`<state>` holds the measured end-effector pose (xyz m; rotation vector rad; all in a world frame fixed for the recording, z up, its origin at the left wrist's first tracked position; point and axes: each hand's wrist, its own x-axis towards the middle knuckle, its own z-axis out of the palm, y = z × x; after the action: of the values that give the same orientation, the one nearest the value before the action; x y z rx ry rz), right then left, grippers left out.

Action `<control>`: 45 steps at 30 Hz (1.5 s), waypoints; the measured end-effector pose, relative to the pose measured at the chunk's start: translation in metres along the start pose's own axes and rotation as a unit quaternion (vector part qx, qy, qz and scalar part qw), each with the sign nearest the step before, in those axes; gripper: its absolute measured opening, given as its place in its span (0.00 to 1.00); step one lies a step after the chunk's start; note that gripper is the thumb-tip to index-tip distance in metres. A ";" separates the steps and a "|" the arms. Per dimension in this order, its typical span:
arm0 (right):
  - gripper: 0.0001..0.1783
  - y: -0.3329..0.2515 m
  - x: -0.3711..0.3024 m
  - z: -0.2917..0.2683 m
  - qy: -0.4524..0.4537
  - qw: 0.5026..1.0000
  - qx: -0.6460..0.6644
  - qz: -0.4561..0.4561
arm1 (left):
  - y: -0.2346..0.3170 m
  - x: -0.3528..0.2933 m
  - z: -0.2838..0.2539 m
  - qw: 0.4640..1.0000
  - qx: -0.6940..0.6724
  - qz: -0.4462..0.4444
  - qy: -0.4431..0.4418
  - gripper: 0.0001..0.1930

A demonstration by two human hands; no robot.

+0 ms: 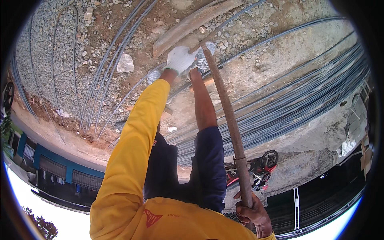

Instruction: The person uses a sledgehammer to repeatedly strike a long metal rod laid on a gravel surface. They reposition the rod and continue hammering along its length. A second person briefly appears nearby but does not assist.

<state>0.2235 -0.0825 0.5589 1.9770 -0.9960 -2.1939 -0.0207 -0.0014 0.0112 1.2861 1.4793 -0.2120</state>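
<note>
My left hand [180,59], in a white glove, is closed around a thin steel bar [230,21] low over the ground. Its fingertips are mostly hidden beneath the glove's back. From there the bar runs off to the far right. My bare right hand [254,214] is wrapped around the near end of a long rusty metal pipe [228,106]. The pipe slants away from me, and its far end meets the bar just right of the glove. One of my feet [203,58], in a grey patterned shoe, stands beside that meeting point.
A wooden plank [188,26] lies beyond the glove. Long steel rods [276,110] form a bundle on the right; bent rods [110,64] lie on gravel [40,52] at left. A red motorcycle [262,170] is parked at the right, and a crumpled plastic bag [125,63] lies left.
</note>
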 end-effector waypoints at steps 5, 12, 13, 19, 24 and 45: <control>0.29 -0.001 -0.009 0.018 0.027 1.000 -0.004 -0.007 | 0.004 -0.002 0.012 0.999 0.034 0.022 0.003 0.29; 0.28 0.015 0.005 0.054 0.120 0.993 -0.016 0.008 | 0.002 0.003 0.018 1.000 0.019 0.014 -0.012 0.31; 0.27 0.021 0.011 0.059 0.114 0.993 -0.042 0.001 | 0.000 0.007 0.017 1.000 0.026 0.015 0.000 0.31; 0.26 0.034 0.042 0.070 0.098 0.992 -0.070 -0.028 | -0.015 0.025 0.015 0.999 0.046 0.015 -0.006 0.29; 0.25 0.033 0.067 0.084 0.072 0.994 -0.069 -0.051 | -0.039 0.033 0.032 1.000 -0.009 0.008 0.013 0.32; 0.14 0.027 0.108 0.096 0.004 0.970 -0.079 -0.230 | 0.157 -0.260 -0.036 0.807 -0.468 -0.315 -0.175 0.20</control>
<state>0.1058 -0.1080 0.4746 2.3161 -0.3627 -2.3774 0.0284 -0.0650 0.3060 -0.0691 1.3410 -0.1053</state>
